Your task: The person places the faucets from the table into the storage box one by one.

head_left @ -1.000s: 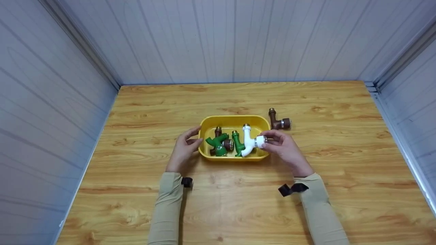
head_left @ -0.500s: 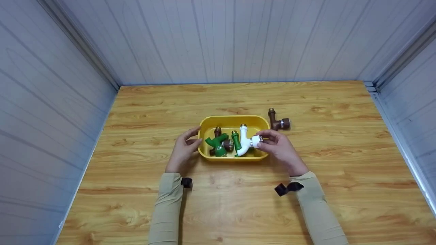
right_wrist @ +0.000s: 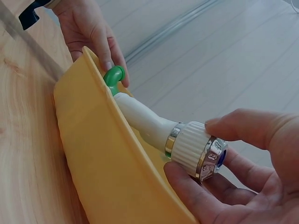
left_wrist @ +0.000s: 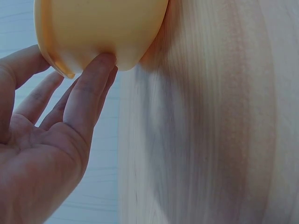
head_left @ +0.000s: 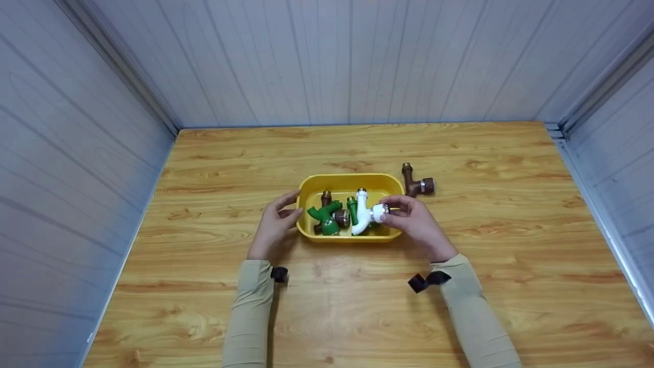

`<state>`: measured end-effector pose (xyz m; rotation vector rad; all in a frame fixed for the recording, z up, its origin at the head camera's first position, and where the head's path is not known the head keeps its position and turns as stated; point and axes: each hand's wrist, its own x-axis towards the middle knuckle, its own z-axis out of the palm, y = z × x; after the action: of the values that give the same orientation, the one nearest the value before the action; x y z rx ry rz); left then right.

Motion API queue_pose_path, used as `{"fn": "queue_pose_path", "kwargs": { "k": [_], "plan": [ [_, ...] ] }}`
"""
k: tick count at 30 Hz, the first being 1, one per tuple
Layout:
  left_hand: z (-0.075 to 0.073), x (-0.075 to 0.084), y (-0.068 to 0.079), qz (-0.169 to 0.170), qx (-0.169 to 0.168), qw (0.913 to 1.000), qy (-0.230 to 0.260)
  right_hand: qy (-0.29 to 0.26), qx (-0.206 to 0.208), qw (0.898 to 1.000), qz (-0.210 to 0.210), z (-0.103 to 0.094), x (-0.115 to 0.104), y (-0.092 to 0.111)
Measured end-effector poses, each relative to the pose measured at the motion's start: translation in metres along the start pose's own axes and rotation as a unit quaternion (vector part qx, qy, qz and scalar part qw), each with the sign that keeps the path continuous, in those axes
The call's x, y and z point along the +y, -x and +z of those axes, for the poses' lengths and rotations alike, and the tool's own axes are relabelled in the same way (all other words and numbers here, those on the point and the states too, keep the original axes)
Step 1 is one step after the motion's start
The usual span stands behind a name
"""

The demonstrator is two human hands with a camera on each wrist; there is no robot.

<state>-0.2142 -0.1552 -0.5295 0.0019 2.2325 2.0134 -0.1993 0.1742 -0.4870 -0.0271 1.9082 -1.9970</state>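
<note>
My right hand (head_left: 416,222) holds a white tap (head_left: 361,212) by its ribbed knob (right_wrist: 191,144), thumb on one side and fingers on the other. The tap is inside the yellow basin (head_left: 352,177), its brass-tipped inlet toward the far side; whether it rests on the things below cannot be told. Partly hidden under it is a green tap (head_left: 353,207). Another green tap (head_left: 327,214) lies across a brown tap (head_left: 341,218) in the left half. At the basin's left end, my left hand (head_left: 273,225) touches the outer wall and rim with extended fingertips.
Just beyond the basin's right end, a second brown tap (head_left: 416,185) lies on the wooden table (head_left: 327,306). Pale panelled walls (head_left: 327,61) stand behind the table and on both sides.
My right hand has brought the white tap leftward within the basin, more over the green one. The left hand has stayed at the basin's end.
</note>
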Motion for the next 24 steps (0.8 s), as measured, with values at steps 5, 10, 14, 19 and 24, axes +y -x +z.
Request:
{"fn": "queue_pose_path", "kwargs": {
  "k": [5,10,14,19,24],
  "plan": [
    [0.0,0.001,0.0,-0.005,-0.006,0.9999,0.007,0.007,-0.009,1.0,-0.003,0.0,0.001,-0.003],
    [0.001,0.021,0.008,-0.016,-0.024,0.9996,-0.001,0.035,-0.005,0.999,0.009,0.002,0.0,-0.005],
    [-0.001,0.015,0.004,-0.02,-0.027,0.9994,0.006,0.051,-0.004,0.999,0.013,0.003,-0.001,-0.005],
    [-0.001,0.001,-0.001,-0.017,-0.011,0.9998,0.003,0.065,-0.008,0.998,0.013,0.005,-0.002,-0.007],
    [0.0,0.0,0.0,-0.012,0.001,0.9999,0.003,0.086,-0.01,0.996,0.011,0.006,-0.002,-0.009]
  ]
}}
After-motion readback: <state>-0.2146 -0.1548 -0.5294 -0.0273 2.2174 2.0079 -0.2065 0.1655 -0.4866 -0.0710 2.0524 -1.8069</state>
